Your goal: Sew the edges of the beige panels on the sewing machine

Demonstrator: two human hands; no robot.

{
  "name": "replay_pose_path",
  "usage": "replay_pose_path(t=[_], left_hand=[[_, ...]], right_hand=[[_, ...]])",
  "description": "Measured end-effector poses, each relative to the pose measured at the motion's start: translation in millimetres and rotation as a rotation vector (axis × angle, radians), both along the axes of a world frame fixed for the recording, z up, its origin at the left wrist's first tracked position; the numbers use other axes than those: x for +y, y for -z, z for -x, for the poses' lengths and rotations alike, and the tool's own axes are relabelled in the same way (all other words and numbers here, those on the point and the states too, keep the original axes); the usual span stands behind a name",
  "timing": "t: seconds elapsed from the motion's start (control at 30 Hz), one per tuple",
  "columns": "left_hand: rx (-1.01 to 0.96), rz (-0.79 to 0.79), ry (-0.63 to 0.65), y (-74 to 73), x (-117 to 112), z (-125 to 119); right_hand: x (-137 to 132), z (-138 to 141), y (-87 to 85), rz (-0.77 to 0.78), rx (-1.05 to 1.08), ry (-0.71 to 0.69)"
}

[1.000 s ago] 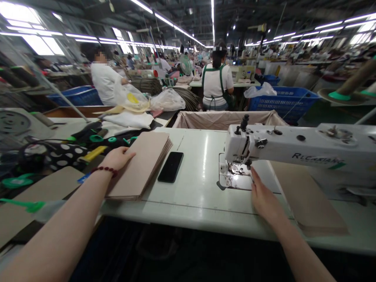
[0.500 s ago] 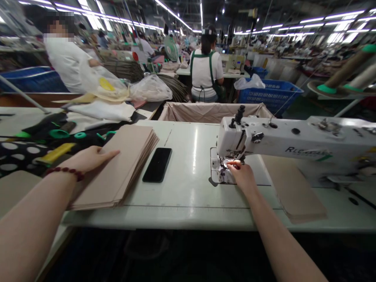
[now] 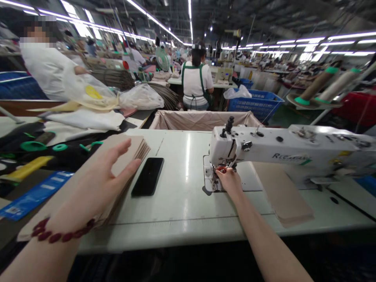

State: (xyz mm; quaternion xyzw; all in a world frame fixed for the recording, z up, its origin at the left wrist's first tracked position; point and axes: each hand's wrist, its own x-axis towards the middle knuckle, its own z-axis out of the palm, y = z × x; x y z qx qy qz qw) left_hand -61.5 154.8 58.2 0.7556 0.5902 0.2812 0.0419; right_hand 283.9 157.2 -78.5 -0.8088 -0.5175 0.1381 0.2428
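Note:
My left hand (image 3: pixel 101 182), a dark red bead bracelet at its wrist, is raised over a stack of beige panels (image 3: pixel 129 143). Its fingers are spread and hold nothing. A black phone (image 3: pixel 147 177) lies just right of the stack. My right hand (image 3: pixel 230 181) is at the needle area of a white sewing machine (image 3: pixel 249 145), its fingertips pinched together below the machine head. A small orange-red thing (image 3: pixel 223 169) shows at these fingers, too hidden to name. Another pile of beige panels (image 3: pixel 282 196) lies under the machine arm.
Behind the table is a cloth-lined bin (image 3: pixel 182 119). A blue crate (image 3: pixel 254 102) stands farther back. Thread cones (image 3: pixel 320 84) rise at the right. At left lie dark fabric, green rings and a blue packet (image 3: pixel 38 194). One person (image 3: pixel 195 80) sits ahead; another (image 3: pixel 48 70) is at far left.
My left hand has lifted off the panel stack and come right and nearer, fingers opening. My right hand stays at the needle area. The whole view has shifted slightly.

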Motion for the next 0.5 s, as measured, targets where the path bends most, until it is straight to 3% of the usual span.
replay_pose_path(t=[0.23,0.37,0.5], left_hand=[[-0.367,0.078,0.306,8.3,-2,-93],[-0.373,0.088,0.462,11.1,-3,-155],[-0.356,-0.031,0.474,21.2,10,-201]], right_hand=[[1,10,2.3,-0.091,-0.044,0.046],[2,10,5.2,-0.153,-0.026,0.037],[2,12,6.6,-0.218,-0.017,0.047]])
